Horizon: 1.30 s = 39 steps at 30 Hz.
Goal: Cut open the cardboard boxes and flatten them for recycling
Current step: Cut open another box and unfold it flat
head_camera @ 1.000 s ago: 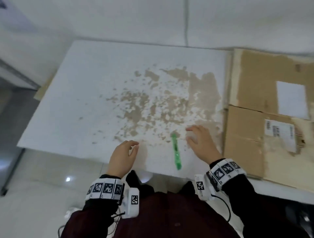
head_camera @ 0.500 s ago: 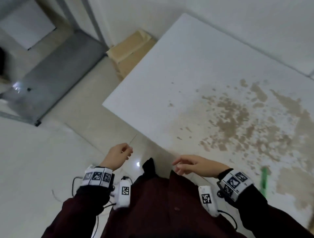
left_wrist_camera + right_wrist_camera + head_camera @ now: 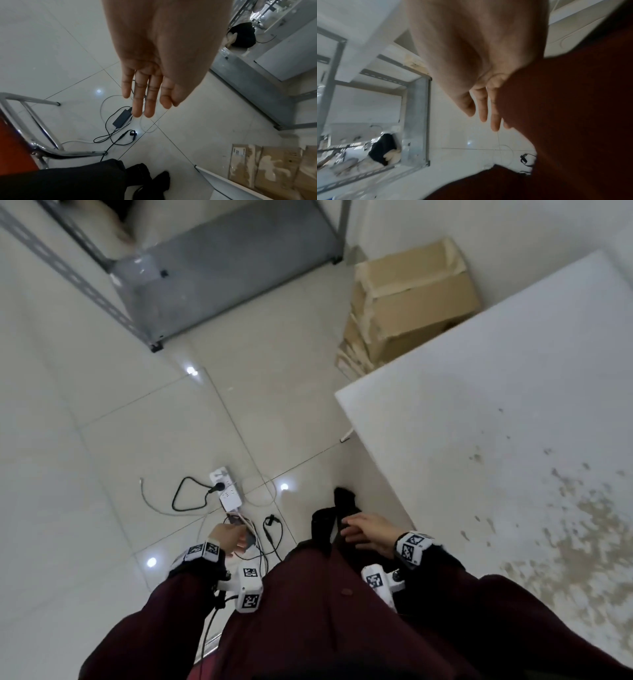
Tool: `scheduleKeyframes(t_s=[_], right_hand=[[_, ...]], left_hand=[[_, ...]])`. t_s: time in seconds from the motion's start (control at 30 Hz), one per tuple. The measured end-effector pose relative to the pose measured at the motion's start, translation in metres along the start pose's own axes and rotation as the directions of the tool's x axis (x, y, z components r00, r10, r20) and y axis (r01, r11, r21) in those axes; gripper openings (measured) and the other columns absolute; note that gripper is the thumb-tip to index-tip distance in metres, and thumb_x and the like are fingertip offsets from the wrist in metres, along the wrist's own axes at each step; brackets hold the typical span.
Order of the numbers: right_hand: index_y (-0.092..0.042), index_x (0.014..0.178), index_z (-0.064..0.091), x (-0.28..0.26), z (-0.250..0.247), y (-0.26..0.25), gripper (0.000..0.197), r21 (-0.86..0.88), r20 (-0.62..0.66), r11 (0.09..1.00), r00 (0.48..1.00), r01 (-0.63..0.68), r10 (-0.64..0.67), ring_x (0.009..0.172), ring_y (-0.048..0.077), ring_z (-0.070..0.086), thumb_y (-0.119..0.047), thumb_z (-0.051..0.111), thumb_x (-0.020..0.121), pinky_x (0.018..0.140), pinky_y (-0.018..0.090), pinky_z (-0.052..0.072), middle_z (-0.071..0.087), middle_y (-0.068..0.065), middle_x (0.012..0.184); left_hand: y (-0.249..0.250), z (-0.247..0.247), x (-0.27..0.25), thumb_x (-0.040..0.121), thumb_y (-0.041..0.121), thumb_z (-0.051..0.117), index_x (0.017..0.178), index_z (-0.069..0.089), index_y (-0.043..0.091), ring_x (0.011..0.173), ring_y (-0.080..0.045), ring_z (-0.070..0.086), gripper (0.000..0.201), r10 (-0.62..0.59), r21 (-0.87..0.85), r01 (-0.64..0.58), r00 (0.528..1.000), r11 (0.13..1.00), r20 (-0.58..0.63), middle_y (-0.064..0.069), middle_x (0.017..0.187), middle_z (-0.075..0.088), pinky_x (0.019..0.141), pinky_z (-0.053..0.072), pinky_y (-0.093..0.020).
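1. Over the pale tiled floor [image 3: 85,405], left hand [image 3: 228,537] hangs empty, fingers [image 3: 137,102] straight and together.
2. Right hand [image 3: 368,531] sits at the maroon jacket front [image 3: 325,611], fingers [image 3: 482,108] extended, loosely apart, gripping nothing.
3. Brown taped cardboard box [image 3: 411,302] stands on the floor against the wall, just beyond the stained white table's [image 3: 496,422] far corner.
4. Left wrist view only: chrome chair frame [image 3: 30,121], black power adapter [image 3: 122,119], flattened brown cardboard sheets [image 3: 267,169] beside the table.
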State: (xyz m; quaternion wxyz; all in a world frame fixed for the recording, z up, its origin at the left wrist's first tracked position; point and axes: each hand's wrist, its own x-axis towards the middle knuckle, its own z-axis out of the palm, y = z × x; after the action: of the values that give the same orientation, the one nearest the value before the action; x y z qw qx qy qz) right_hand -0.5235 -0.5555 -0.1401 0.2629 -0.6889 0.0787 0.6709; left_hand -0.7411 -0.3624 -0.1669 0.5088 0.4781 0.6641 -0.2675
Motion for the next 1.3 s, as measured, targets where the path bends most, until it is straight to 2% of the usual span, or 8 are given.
scheduleKeyframes(t_s=[0.23,0.5,0.63,0.8,0.87,1.0,1.13,1.3], right_hand=[[-0.010,0.106,0.053,0.046,0.042,-0.094,0.014,0.152,-0.048,0.987,0.998,0.044,-0.037,0.066,0.014,0.057,-0.019,0.044,0.098,0.057,0.021,0.044,0.060,0.004,0.078],[-0.015,0.073,0.046,0.076,0.060,-0.236,0.026,0.103,-0.052,0.991,0.995,0.089,-0.084,0.054,0.013,0.045,-0.012,0.041,0.098,0.051,0.021,0.030,0.048,0.005,0.067],[-0.017,0.076,0.047,0.089,0.065,-0.282,0.023,0.127,-0.129,0.985,0.987,0.114,-0.097,0.045,0.008,0.054,-0.013,0.040,0.098,0.047,0.018,0.035,0.053,0.004,0.069],[-0.014,0.088,0.050,0.106,0.063,-0.336,0.014,0.159,0.021,0.984,0.997,0.075,-0.079,0.064,0.013,0.054,-0.020,0.043,0.098,0.059,0.022,0.040,0.056,0.003,0.076],[-0.010,0.096,0.051,0.117,0.046,-0.358,0.012,0.237,-0.055,0.965,0.994,0.108,-0.098,0.064,0.015,0.055,-0.019,0.044,0.098,0.058,0.024,0.040,0.057,0.005,0.077],[-0.009,0.101,0.050,0.129,0.005,-0.383,0.010,0.462,-0.377,0.865,0.926,0.197,-0.010,0.049,0.012,0.055,-0.013,0.042,0.098,0.048,0.020,0.036,0.054,0.006,0.069],[-0.011,0.093,0.051,0.132,-0.024,-0.377,0.013,0.677,-0.371,0.715,0.920,0.175,0.126,0.064,0.017,0.052,-0.013,0.040,0.099,0.058,0.026,0.039,0.053,0.006,0.075],[-0.012,0.094,0.053,0.134,-0.044,-0.351,0.014,0.874,-0.349,0.449,0.881,0.184,0.319,0.068,0.015,0.055,-0.016,0.041,0.099,0.060,0.027,0.041,0.056,0.005,0.080]], left_hand=[[0.018,-0.037,0.003,0.095,0.005,0.047,0.064,0.052,0.004,0.055,-0.020,0.053,0.032,0.042,-0.070,-0.043,0.999,0.997,-0.008,-0.010,0.062,0.056,0.034,0.036,-0.012],[0.089,-0.130,0.027,0.098,0.012,0.045,0.071,0.053,0.005,0.057,-0.021,0.052,0.029,-0.063,-0.168,0.057,0.998,0.984,-0.026,-0.010,0.066,0.056,0.053,0.029,-0.025],[0.146,-0.180,0.047,0.098,0.011,0.045,0.075,0.054,0.004,0.059,-0.021,0.053,0.025,-0.027,-0.220,0.018,0.999,0.975,-0.040,-0.011,0.069,0.057,0.055,0.032,-0.024],[0.236,-0.232,0.082,0.099,0.012,0.045,0.072,0.052,0.006,0.053,-0.018,0.052,0.028,0.019,-0.149,-0.027,0.998,0.988,-0.055,-0.009,0.067,0.055,0.051,0.032,-0.022],[0.278,-0.247,0.100,0.099,0.014,0.044,0.072,0.052,0.007,0.058,-0.020,0.051,0.029,0.033,-0.053,-0.034,0.999,0.998,-0.020,-0.009,0.068,0.054,0.055,0.027,-0.025],[0.376,-0.271,0.129,0.099,0.015,0.045,0.073,0.053,0.007,0.061,-0.021,0.054,0.028,0.090,0.148,-0.095,0.995,0.984,0.037,-0.010,0.070,0.057,0.056,0.033,-0.024],[0.481,-0.253,0.134,0.097,0.000,0.041,0.082,0.052,-0.001,0.049,-0.018,0.052,0.019,0.346,0.289,-0.358,0.934,0.888,0.095,-0.012,0.067,0.051,0.030,0.033,-0.012],[0.571,-0.185,0.130,0.096,0.005,0.043,0.089,0.056,-0.001,0.057,-0.020,0.052,0.016,0.423,0.517,-0.535,0.845,0.669,0.326,-0.014,0.072,0.057,0.035,0.035,-0.010]])
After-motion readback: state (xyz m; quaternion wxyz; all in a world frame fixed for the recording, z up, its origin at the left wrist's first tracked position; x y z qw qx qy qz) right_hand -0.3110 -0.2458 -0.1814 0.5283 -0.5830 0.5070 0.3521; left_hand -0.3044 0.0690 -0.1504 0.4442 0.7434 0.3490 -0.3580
